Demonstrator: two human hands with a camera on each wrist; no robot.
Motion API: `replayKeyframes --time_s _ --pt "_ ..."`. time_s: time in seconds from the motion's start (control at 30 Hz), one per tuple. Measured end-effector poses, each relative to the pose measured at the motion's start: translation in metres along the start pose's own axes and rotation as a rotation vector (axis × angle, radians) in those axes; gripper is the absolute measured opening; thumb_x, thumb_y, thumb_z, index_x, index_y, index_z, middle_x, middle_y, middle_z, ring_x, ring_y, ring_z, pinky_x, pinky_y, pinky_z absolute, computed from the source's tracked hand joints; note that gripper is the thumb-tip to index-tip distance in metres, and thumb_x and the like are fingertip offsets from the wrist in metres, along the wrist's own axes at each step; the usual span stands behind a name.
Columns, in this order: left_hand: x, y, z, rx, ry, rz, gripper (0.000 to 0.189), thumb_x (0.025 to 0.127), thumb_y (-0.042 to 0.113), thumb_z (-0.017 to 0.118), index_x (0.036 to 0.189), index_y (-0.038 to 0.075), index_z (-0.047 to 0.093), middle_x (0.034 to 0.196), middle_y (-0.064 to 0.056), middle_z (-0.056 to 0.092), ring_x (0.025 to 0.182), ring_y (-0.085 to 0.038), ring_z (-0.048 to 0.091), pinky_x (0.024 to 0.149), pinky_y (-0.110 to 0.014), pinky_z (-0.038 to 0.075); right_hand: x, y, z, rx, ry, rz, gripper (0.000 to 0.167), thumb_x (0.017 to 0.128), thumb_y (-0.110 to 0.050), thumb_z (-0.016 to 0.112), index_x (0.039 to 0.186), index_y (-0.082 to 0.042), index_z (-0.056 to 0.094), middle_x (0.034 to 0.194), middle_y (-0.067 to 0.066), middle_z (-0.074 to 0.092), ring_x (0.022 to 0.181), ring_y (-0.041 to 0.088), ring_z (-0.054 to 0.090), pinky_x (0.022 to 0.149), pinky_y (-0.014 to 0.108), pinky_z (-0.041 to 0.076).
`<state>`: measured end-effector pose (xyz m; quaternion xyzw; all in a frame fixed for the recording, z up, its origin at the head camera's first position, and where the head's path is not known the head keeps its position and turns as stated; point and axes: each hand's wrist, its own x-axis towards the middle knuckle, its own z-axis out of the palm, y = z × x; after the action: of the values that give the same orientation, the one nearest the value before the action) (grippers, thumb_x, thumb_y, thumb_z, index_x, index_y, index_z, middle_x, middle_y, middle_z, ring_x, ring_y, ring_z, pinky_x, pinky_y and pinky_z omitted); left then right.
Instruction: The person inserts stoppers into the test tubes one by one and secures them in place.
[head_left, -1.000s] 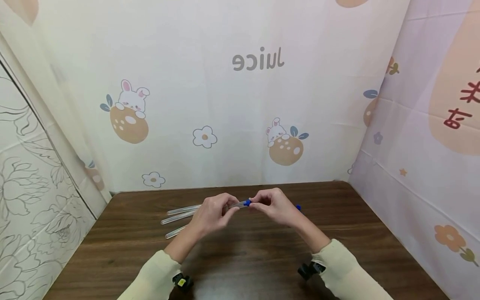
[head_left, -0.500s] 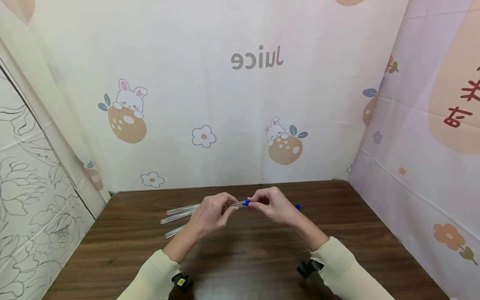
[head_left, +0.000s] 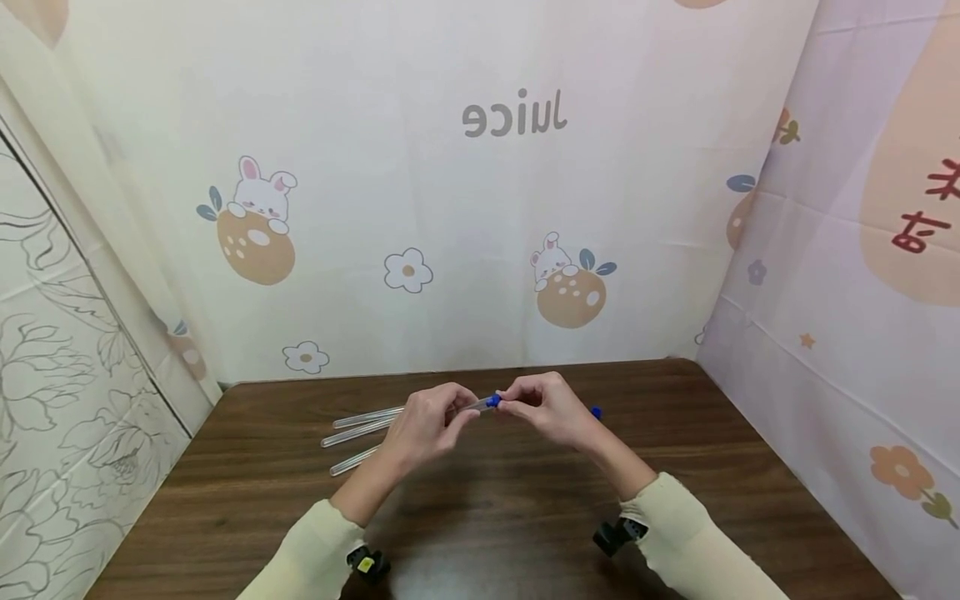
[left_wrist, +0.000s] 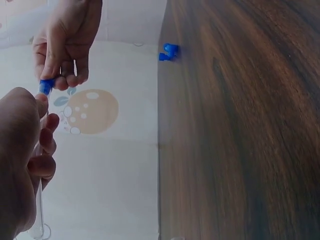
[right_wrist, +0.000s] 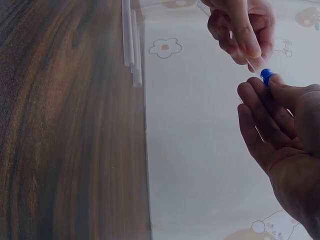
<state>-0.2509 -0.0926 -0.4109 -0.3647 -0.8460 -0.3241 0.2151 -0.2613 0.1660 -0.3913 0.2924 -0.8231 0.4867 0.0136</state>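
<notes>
My left hand (head_left: 429,421) grips a clear glass test tube (right_wrist: 257,63) with its fingers curled round the body. The tube points to the right, its capped end tilted a little upward. At that end sits a blue cap (head_left: 492,401), which my right hand (head_left: 547,410) pinches between thumb and index finger. In the left wrist view the cap (left_wrist: 45,86) lies right at the tube's mouth, between both hands. The other right fingers are loosely bent. Much of the tube is hidden inside the left hand.
Several more clear test tubes (head_left: 358,433) lie on the dark wooden table (head_left: 480,508), left of and behind the left hand. Beyond the right wrist are loose blue caps (left_wrist: 171,51). A printed curtain (head_left: 465,192) rises at the table's back edge.
Both hands stay in nearly the same place, still holding tube and cap. The capped end now tilts slightly higher.
</notes>
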Motion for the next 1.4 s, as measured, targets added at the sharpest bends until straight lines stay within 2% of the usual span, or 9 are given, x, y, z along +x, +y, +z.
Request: replayKeyframes --time_s 0.1,0.23,0.3,0.4,0.5,0.67,0.93,1.2,1.4 --pt "0.001 0.002 0.001 0.006 0.009 -0.013 0.015 0.099 0.012 0.086 0.11 0.006 0.077 0.089 -0.002 0.074 0.072 -0.007 0.055 0.065 -0.017 0.049 0.0 0.0 -0.002 0.007 0.005 -0.002 0.009 0.103 -0.003 0.079 0.107 0.004 0.084 0.101 0.023 0.085 0.079 0.004 0.074 0.074 0.029 0.066" --pt "0.0 0.002 0.001 -0.001 0.014 -0.028 0.016 0.099 0.012 0.086 0.11 0.007 0.077 0.089 -0.002 0.074 0.072 -0.008 0.056 0.065 -0.017 0.048 0.001 -0.002 -0.004 0.014 0.011 -0.013 0.009 0.101 -0.002 0.08 0.107 0.002 0.085 0.101 0.026 0.084 0.075 0.005 0.071 0.068 0.022 0.06" --pt "0.001 0.002 0.0 -0.015 0.013 -0.034 0.016 0.099 0.012 0.086 0.111 0.007 0.077 0.088 -0.002 0.074 0.072 -0.011 0.057 0.065 -0.017 0.047 0.001 -0.002 -0.006 0.016 0.013 -0.014 0.011 0.101 -0.003 0.082 0.11 0.0 0.085 0.102 0.024 0.085 0.077 0.007 0.072 0.07 0.022 0.06" --pt "0.001 0.001 -0.001 -0.035 0.005 -0.045 0.015 0.099 0.012 0.086 0.111 0.007 0.077 0.088 -0.002 0.074 0.072 -0.014 0.058 0.065 -0.017 0.047 0.001 0.001 -0.009 0.02 0.017 -0.021 0.017 0.101 -0.005 0.082 0.118 -0.001 0.084 0.107 0.019 0.086 0.084 0.012 0.078 0.075 0.024 0.063" --pt "0.0 0.0 -0.002 -0.052 0.004 -0.049 0.013 0.099 0.01 0.086 0.109 0.007 0.078 0.088 -0.002 0.074 0.072 -0.014 0.059 0.065 -0.018 0.048 -0.001 0.003 -0.012 0.02 0.017 -0.022 0.023 0.102 -0.007 0.082 0.125 -0.002 0.082 0.113 0.017 0.086 0.092 0.024 0.082 0.08 0.025 0.065" --pt "-0.001 -0.001 -0.003 -0.053 0.005 -0.024 0.014 0.099 0.01 0.086 0.109 0.007 0.077 0.088 -0.002 0.074 0.071 -0.011 0.057 0.065 -0.017 0.047 0.0 0.003 -0.009 0.032 0.0 -0.056 0.024 0.1 -0.005 0.083 0.124 0.001 0.082 0.109 0.019 0.086 0.089 0.032 0.082 0.077 0.025 0.065" --pt "-0.002 -0.003 -0.002 -0.038 0.02 -0.003 0.014 0.097 0.009 0.087 0.108 0.007 0.078 0.087 -0.003 0.074 0.07 -0.011 0.057 0.063 -0.016 0.047 0.006 0.003 0.001 -0.005 0.024 -0.094 0.011 0.098 -0.004 0.085 0.109 -0.003 0.085 0.097 0.014 0.085 0.08 0.006 0.074 0.073 0.024 0.062" --pt "-0.002 -0.003 0.002 0.022 0.047 0.015 0.02 0.096 0.012 0.09 0.109 0.006 0.078 0.09 -0.004 0.078 0.069 -0.008 0.058 0.063 -0.016 0.05 0.005 0.001 0.003 -0.06 0.059 -0.097 0.009 0.099 -0.008 0.086 0.107 -0.004 0.085 0.096 0.012 0.085 0.078 0.006 0.072 0.073 0.023 0.061" --pt "-0.003 -0.004 0.006 0.107 0.077 0.068 0.02 0.094 0.011 0.092 0.106 0.006 0.076 0.093 -0.004 0.08 0.067 -0.011 0.064 0.061 -0.014 0.05 0.003 0.002 0.005 -0.069 0.062 -0.046 0.007 0.1 -0.011 0.085 0.105 -0.006 0.086 0.093 0.008 0.084 0.074 0.008 0.067 0.068 0.024 0.057"
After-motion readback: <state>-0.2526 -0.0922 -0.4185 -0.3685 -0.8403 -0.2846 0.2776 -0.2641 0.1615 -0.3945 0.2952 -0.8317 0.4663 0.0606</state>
